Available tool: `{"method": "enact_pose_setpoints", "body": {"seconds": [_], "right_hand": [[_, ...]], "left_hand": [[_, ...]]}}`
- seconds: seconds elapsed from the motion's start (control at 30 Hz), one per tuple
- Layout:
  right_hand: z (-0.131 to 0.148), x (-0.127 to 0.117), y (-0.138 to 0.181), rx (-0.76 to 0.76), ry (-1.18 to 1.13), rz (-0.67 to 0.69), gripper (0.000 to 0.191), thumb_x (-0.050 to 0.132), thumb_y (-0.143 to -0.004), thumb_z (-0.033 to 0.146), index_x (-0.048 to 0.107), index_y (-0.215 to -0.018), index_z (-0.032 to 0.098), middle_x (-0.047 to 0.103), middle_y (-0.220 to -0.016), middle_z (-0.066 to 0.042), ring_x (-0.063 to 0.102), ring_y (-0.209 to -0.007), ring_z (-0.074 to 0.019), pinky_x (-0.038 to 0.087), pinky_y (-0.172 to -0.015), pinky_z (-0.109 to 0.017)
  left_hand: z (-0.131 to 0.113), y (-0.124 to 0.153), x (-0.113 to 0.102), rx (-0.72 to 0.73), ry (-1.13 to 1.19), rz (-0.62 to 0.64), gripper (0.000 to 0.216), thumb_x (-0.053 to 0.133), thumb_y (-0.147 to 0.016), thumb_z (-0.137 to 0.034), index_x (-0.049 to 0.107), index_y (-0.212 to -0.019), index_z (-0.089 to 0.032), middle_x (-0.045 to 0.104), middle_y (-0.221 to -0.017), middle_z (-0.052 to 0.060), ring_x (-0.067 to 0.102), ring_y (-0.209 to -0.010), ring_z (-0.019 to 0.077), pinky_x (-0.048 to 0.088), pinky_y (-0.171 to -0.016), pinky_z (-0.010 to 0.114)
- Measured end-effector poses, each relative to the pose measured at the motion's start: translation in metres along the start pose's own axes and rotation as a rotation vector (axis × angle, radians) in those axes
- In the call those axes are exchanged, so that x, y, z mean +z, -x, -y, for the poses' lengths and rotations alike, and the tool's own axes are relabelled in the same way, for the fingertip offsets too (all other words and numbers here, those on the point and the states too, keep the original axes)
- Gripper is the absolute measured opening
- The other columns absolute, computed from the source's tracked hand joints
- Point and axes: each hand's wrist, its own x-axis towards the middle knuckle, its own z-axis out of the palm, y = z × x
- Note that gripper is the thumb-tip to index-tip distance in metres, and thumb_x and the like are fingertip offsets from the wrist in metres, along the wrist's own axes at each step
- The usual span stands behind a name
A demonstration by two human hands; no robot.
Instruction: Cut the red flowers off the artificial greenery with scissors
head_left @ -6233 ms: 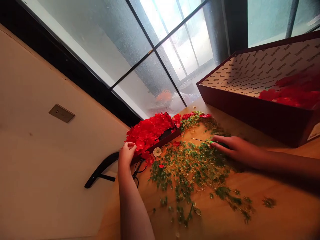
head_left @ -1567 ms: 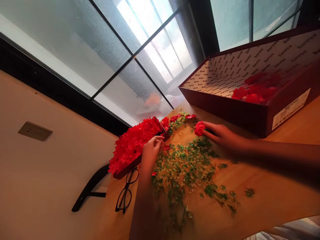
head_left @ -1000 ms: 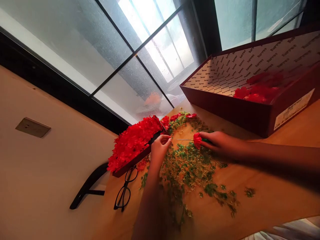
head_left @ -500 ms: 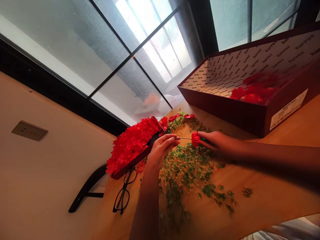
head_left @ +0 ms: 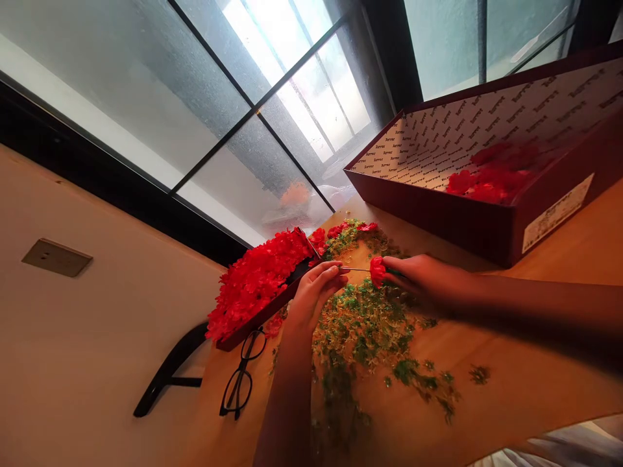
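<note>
My right hand (head_left: 428, 280) is shut on a green-wrapped wire stem (head_left: 357, 269) just behind an artificial red flower (head_left: 377, 271). The stem's bare metal tip points left and ends at the fingertips of my left hand (head_left: 316, 295). I cannot tell whether those fingers pinch it. A shallow dark red box lid (head_left: 265, 311) packed with loose red artificial blossoms lies just beyond my left hand. Scattered green and yellow plastic foliage (head_left: 365, 331) spreads beneath both hands on the wooden table (head_left: 535, 344).
A large maroon box (head_left: 428, 220) with a printed lining stands open at the right, red flowers (head_left: 487, 181) inside. Black eyeglasses (head_left: 238, 383) lie near the table's left edge. A window (head_left: 292, 97) runs behind the table, and a black curved chair arm (head_left: 168, 370) sits left.
My left hand has moved right from the blossom-filled lid to the wire's tip. My right hand now holds the stem with a red flower on it. The view has shifted slightly.
</note>
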Motion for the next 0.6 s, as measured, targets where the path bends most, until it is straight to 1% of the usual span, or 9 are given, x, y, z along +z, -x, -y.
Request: {"method": "enact_pose_setpoints", "body": {"seconds": [0.07, 0.17, 0.23, 0.3, 0.4, 0.53, 0.6], "right_hand": [[0.003, -0.001, 0.002, -0.001, -0.003, 0.006, 0.035, 0.03, -0.082, 0.041, 0.046, -0.104, 0.017, 0.06, -0.08, -0.007, 0.053, -0.064, -0.014, 0.035, -0.053, -0.02], [0.007, -0.001, 0.005, -0.002, -0.015, 0.026, 0.032, 0.028, -0.084, 0.04, 0.047, -0.098, 0.02, 0.06, -0.076, -0.005, 0.053, -0.062, -0.0132, 0.035, -0.054, -0.02], [0.01, -0.001, 0.006, -0.012, -0.021, 0.035, 0.029, 0.028, -0.084, 0.038, 0.048, -0.093, 0.02, 0.059, -0.075, -0.005, 0.053, -0.062, -0.0135, 0.036, -0.056, -0.021], [0.011, 0.0, 0.005, -0.037, -0.013, 0.018, 0.027, 0.028, -0.084, 0.036, 0.048, -0.089, 0.018, 0.058, -0.077, -0.006, 0.052, -0.066, -0.0143, 0.037, -0.06, -0.023], [0.008, 0.001, 0.001, -0.084, -0.012, -0.028, 0.028, 0.027, -0.085, 0.034, 0.048, -0.087, 0.016, 0.056, -0.082, -0.008, 0.051, -0.072, -0.0154, 0.038, -0.065, -0.025], [0.003, 0.001, -0.001, -0.17, -0.052, -0.044, 0.028, 0.029, -0.085, 0.032, 0.05, -0.096, 0.018, 0.054, -0.094, -0.008, 0.051, -0.081, -0.016, 0.038, -0.07, -0.025], [0.003, -0.001, 0.001, -0.155, -0.04, -0.019, 0.028, 0.029, -0.085, 0.033, 0.049, -0.098, 0.019, 0.056, -0.091, -0.007, 0.053, -0.079, -0.0161, 0.037, -0.066, -0.024]], "left_hand": [[0.001, 0.0, 0.002, 0.017, -0.081, 0.038, 0.02, 0.06, -0.062, -0.027, 0.06, -0.078, -0.014, 0.065, -0.077, 0.004, 0.059, -0.065, 0.0112, 0.045, -0.073, 0.028], [0.004, 0.0, 0.006, 0.07, -0.296, 0.176, 0.021, 0.06, -0.064, -0.028, 0.062, -0.079, -0.015, 0.065, -0.08, 0.005, 0.059, -0.075, 0.0145, 0.044, -0.075, 0.028], [0.005, 0.0, 0.009, 0.122, -0.4, 0.229, 0.019, 0.06, -0.063, -0.028, 0.063, -0.078, -0.016, 0.065, -0.081, 0.004, 0.058, -0.079, 0.0152, 0.043, -0.075, 0.027], [0.005, 0.0, 0.011, 0.169, -0.42, 0.211, 0.019, 0.061, -0.063, -0.027, 0.063, -0.078, -0.017, 0.065, -0.081, 0.003, 0.058, -0.079, 0.0144, 0.043, -0.075, 0.026], [0.004, -0.001, 0.01, 0.207, -0.396, 0.141, 0.019, 0.063, -0.062, -0.026, 0.061, -0.078, -0.017, 0.064, -0.08, 0.001, 0.058, -0.078, 0.0132, 0.044, -0.074, 0.025], [0.003, 0.001, 0.009, 0.216, -0.47, 0.125, 0.017, 0.062, -0.062, -0.028, 0.061, -0.074, -0.016, 0.064, -0.075, 0.001, 0.059, -0.075, 0.0137, 0.044, -0.071, 0.025], [0.002, 0.003, 0.01, 0.219, -0.519, 0.13, 0.017, 0.062, -0.062, -0.028, 0.062, -0.073, -0.016, 0.064, -0.075, 0.002, 0.059, -0.075, 0.0144, 0.044, -0.07, 0.026]]}}
